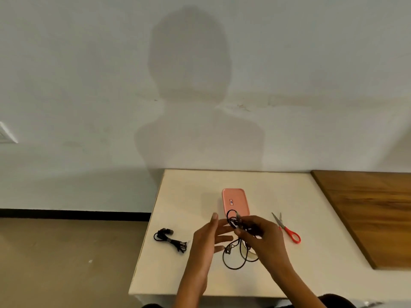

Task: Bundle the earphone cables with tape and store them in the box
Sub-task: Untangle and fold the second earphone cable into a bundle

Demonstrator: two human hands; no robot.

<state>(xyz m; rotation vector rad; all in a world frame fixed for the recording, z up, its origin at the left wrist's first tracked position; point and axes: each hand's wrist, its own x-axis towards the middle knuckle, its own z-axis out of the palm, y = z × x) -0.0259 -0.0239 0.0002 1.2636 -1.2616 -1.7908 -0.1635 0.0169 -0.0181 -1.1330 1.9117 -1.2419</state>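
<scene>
Head view: my right hand (260, 236) pinches a loose black earphone cable (233, 256) above the white counter (189, 196), its grip closed on the gathered loops, probably to keep them together for taping. My left hand (211, 238) hovers beside, fingers straight, holding nothing. An already bundled earphone (171, 240) lies left; the pink box (235, 201) waits closed behind, red-handled scissors (287, 228) right.

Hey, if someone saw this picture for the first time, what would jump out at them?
Probably the two hands mid-table: the right hand grips a tangle of black earphone cable, the left hand open beside it. Just behind lies a closed pink box, with red-handled scissors to the right. A second earphone, already bundled, lies near the table's left edge.
</scene>
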